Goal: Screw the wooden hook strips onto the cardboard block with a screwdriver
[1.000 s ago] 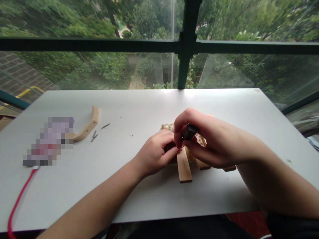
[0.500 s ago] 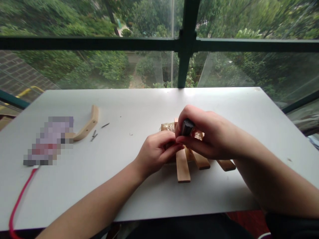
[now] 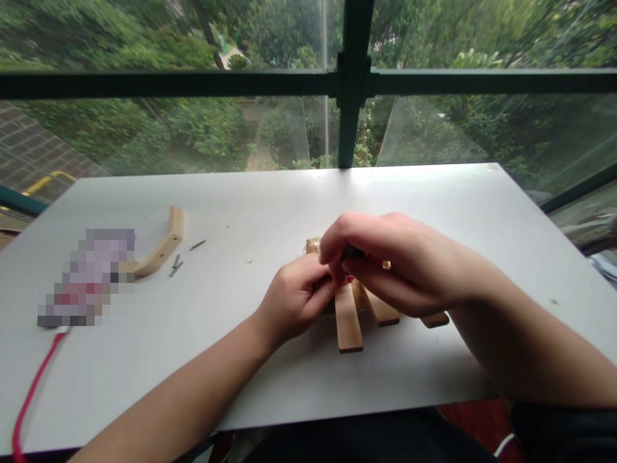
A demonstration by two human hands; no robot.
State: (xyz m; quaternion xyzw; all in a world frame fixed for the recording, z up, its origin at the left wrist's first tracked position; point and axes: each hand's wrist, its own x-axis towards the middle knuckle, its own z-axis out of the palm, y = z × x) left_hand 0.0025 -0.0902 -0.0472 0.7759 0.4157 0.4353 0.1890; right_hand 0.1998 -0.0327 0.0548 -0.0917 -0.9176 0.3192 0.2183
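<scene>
A small wooden assembly point(image 3: 349, 319) of flat slats lies near the middle of the white table point(image 3: 270, 212). My left hand point(image 3: 294, 298) is closed against its left side, fingers pinched at the spot where the slats meet. My right hand point(image 3: 390, 265) is curled over the top of the assembly, gripping a small dark tool that is almost wholly hidden under the fingers. A curved wooden piece point(image 3: 162, 247) lies apart at the left, with a few small dark screws point(image 3: 175, 264) beside it.
A pixelated object point(image 3: 89, 276) rests at the table's left, with a red cord point(image 3: 33, 392) running off the front edge. Behind the table stand a dark window frame point(image 3: 351, 83) and glass, with trees outside.
My right hand has rolled forward over the dark tool, so its black end no longer shows. The view has shifted slightly. My left hand has stayed on the assembly.
</scene>
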